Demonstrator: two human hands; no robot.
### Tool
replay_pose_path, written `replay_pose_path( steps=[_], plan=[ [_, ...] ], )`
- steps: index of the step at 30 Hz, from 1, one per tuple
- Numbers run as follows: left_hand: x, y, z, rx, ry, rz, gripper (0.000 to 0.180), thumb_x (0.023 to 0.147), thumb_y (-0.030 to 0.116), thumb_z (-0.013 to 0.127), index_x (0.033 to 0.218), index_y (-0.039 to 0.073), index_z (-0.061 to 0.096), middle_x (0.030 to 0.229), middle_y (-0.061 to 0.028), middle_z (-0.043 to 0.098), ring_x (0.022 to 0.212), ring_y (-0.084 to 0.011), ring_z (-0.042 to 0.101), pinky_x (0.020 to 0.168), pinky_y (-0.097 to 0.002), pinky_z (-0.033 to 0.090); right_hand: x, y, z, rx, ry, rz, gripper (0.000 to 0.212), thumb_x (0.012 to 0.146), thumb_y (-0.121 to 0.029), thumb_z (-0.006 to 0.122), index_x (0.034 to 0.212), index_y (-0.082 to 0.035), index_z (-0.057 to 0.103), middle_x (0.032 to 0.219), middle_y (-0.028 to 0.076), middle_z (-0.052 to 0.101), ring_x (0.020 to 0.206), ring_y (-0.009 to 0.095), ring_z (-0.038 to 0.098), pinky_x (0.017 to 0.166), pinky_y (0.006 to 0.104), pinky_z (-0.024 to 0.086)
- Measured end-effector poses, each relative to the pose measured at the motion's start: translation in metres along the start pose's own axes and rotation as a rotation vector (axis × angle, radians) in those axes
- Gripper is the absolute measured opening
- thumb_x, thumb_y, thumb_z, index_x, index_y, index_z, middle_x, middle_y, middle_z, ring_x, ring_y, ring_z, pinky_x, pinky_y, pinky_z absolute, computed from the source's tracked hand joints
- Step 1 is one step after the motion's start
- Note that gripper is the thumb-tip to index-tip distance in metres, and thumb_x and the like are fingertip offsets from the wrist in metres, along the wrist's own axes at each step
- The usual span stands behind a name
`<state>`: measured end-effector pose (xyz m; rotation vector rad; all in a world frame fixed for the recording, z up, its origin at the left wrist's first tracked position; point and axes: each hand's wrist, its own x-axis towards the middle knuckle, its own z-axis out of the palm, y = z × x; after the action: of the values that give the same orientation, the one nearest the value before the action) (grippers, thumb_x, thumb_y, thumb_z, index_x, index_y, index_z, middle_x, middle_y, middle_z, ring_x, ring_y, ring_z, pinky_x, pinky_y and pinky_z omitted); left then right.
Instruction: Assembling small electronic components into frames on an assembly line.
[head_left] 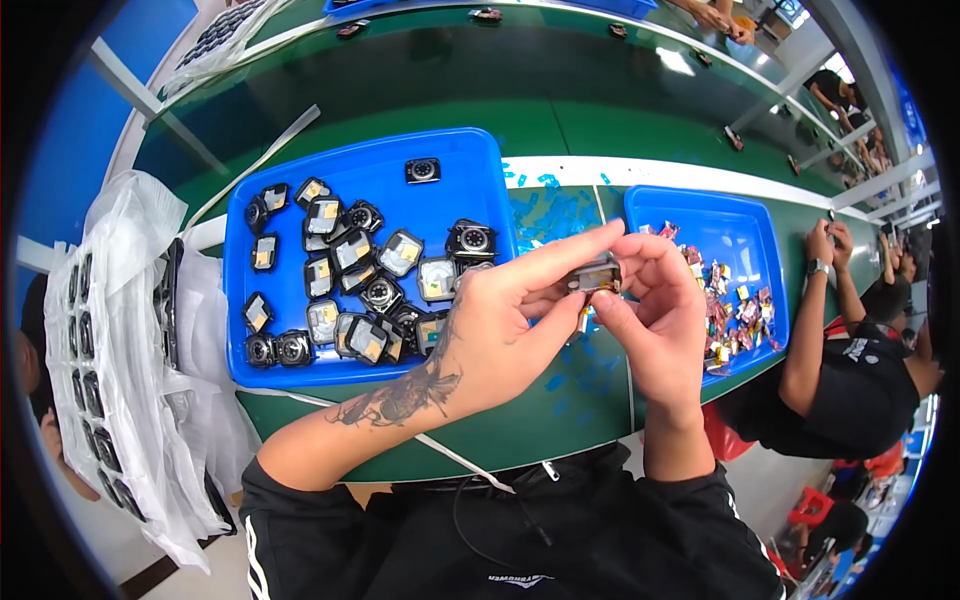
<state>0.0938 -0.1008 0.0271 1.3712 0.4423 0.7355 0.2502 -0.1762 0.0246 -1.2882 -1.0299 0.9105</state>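
Note:
Both hands meet above the bench between two blue trays. My left hand (515, 315) is closed with fingertips and thumb on a small dark smartwatch case (596, 279). From the other side my right hand (655, 305) grips the same case, its thumb at the lower edge and its fingers curled behind. Part of the case is hidden by the fingers. A large blue tray (375, 160) on the left holds several black watch cases (351, 249), some with round backs up and others showing pale insides. Small maroon, yellow and white parts (745, 308) lie heaped in the right-hand blue tray (690, 200).
Blue film scraps (550, 213) litter the green bench (490, 418) between the trays. At left stand stacked trays of watch cases wrapped in white film (160, 225). Past a white rail, a green conveyor belt (420, 95) carries spaced-out small items. A co-worker (840, 370) sits at right.

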Motion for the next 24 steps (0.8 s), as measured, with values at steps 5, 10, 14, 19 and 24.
replay_pose_path(
  steps=[5, 10, 14, 19, 24],
  plan=[
    [0.006, -0.005, -0.013, -0.142, 0.07, -0.035, 0.06, 0.093, -0.006, 0.054, 0.148, 0.004, 0.032, 0.12, -0.014, 0.062, 0.102, -0.0129, 0.062, 0.084, -0.0252, 0.051, 0.02, 0.0, 0.004, -0.138, -0.026, -0.022, 0.041, 0.081, 0.007, 0.069, 0.119, -0.002, 0.056, 0.095, 0.0, 0.058, 0.081, 0.005, 0.055, 0.067, 0.0174, 0.05],
    [0.035, -0.029, -0.086, 1.368, 0.132, 0.247, 0.038, 0.093, 0.015, 0.055, 0.13, 0.004, 0.051, 0.132, -0.022, 0.054, 0.117, -0.0368, 0.056, 0.098, -0.0428, 0.047, 0.117, -0.005, -0.025, -0.394, -0.229, 0.087, 0.037, 0.081, -0.002, 0.072, 0.115, 0.0, 0.057, 0.084, 0.005, 0.064, 0.071, 0.007, 0.056, 0.061, 0.0222, 0.044],
    [0.024, -0.052, -0.107, 1.683, 0.163, 0.029, 0.05, 0.086, 0.004, 0.052, 0.136, 0.004, 0.045, 0.142, -0.0267, 0.044, 0.131, -0.0371, 0.045, 0.108, -0.0477, 0.037, 0.213, 0.04, -0.048, -0.552, -0.082, 0.289, 0.041, 0.073, -0.013, 0.08, 0.107, 0.0, 0.062, 0.084, 0.008, 0.066, 0.072, 0.014, 0.059, 0.063, 0.0283, 0.046],
    [0.021, -0.024, -0.099, 1.608, 0.115, 0.105, 0.039, 0.091, 0.012, 0.053, 0.13, 0.005, 0.05, 0.137, -0.0233, 0.05, 0.122, -0.0349, 0.051, 0.099, -0.0468, 0.044, 0.228, 0.079, -0.062, -0.788, -0.015, 0.24, 0.048, 0.067, -0.02, 0.087, 0.106, 0.0, 0.066, 0.099, 0.014, 0.067, 0.093, 0.022, 0.065, 0.079, 0.0344, 0.05],
    [0.024, 0.013, -0.094, 1.496, 0.079, -0.005, 0.033, 0.092, 0.032, 0.061, 0.11, 0.005, 0.064, 0.104, -0.0186, 0.066, 0.104, -0.035, 0.061, 0.091, -0.0454, 0.048, 0.216, 0.059, -0.084, -0.727, 0.053, 0.178, 0.035, 0.078, -0.017, 0.077, 0.107, -0.001, 0.067, 0.086, 0.009, 0.066, 0.076, 0.017, 0.065, 0.069, 0.032, 0.051]
  ],
)
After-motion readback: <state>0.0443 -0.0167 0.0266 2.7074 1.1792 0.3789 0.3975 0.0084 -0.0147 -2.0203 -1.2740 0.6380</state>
